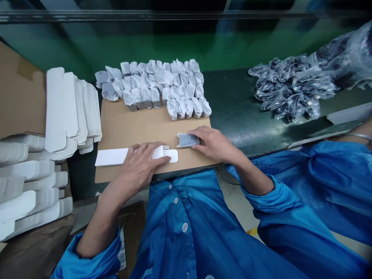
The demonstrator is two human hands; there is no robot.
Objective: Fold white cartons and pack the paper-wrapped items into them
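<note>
My left hand [142, 162] is closed over a long white carton [112, 157] lying on a brown cardboard sheet [139, 124]; the carton's open end flap [171, 155] points right. My right hand [213, 144] pinches a small grey wrapped pack [186, 140] just right of that open end, touching the cardboard. Rows of several similar white-wrapped packs [162, 87] lie at the far end of the cardboard.
Stacks of flat white carton blanks [69, 110] lie on the left, with more piled lower left [29, 186]. A heap of dark items in clear bags [293, 87] sits at the right on the dark green bench [232, 104]. A brown box [17, 97] stands far left.
</note>
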